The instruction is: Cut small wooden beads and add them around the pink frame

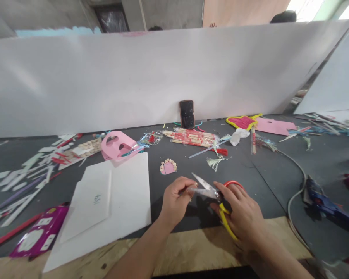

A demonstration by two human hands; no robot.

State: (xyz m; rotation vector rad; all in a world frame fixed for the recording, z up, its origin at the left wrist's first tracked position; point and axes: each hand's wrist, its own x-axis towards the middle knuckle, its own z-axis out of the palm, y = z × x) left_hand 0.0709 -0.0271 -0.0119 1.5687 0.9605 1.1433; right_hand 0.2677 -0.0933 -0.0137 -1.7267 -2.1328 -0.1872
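While both hands work low over the dark grey table mat (250, 174), the right hand (244, 217) is closed on a pair of scissors with yellow and orange-red plastic handles (225, 217), its fingers wrapped around the loops. The steel blades stand apart, pointing up and to the left, with the tips near the middle of the mat. The left hand (176, 199) is pinched shut on a small clear, shiny strip (202, 190), thumb and fingertips pressed together on its left end; the strip reaches right until it meets the blades close to their pivot. Whether the strip lies between the blades or only against them, I cannot tell.

Just beyond the hands lies a small pink card piece edged with pale beads (168, 167). To the left, large white paper sheets (113, 201) rest on the mat and overlap the pale wooden table edge (191, 248). A pink cut-out mask (117, 145) lies behind them, and a magenta packet (39, 236) sits at the lower left. A black phone (187, 113) leans upright against the white board wall (133, 77), with a bundle of wooden sticks in a clear wrapper (191, 137) in front of it. At the far right lies a blue glue gun (322, 199), its pale cable curving across the mat.
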